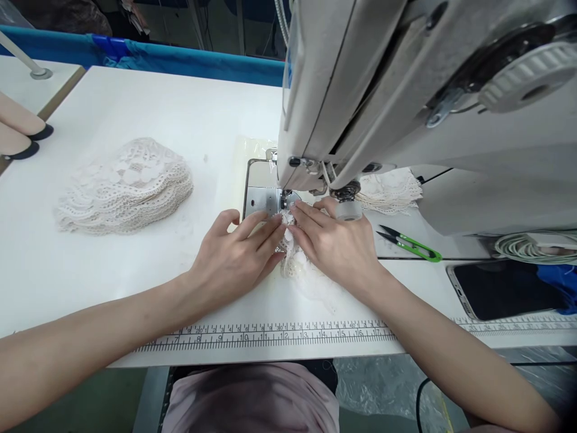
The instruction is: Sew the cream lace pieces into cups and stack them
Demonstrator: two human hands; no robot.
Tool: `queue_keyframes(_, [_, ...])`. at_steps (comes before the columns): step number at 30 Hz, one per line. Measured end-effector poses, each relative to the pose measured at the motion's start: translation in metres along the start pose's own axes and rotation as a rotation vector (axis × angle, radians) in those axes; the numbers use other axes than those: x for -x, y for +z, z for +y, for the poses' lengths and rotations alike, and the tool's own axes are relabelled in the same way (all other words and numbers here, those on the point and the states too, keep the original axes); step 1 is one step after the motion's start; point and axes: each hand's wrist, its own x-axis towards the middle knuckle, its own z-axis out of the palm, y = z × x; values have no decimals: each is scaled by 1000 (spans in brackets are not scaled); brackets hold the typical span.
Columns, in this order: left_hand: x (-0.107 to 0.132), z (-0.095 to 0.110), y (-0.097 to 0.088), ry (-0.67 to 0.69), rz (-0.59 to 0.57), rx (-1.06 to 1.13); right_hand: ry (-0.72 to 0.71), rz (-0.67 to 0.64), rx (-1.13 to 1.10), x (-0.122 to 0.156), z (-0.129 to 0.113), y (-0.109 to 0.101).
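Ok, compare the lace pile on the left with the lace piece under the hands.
The lace pile is a thick stack; the lace piece is thin and small. The lace pile lies untouched; the lace piece is pressed down by the left hand and right hand at the sewing machine. Both are cream-white openwork lace.

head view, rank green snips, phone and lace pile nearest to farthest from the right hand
1. green snips, just right of the right hand
2. phone, farther right
3. lace pile, far left, past the left hand
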Motion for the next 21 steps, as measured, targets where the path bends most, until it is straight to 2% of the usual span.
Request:
queue_keyframes(11, [-3, -1, 3, -3, -17, -57, 33, -1, 13, -3, 3, 4])
queue_keyframes(21, [-4, -1, 3, -39, -15, -9, 31, -4, 13, -3, 5, 4])
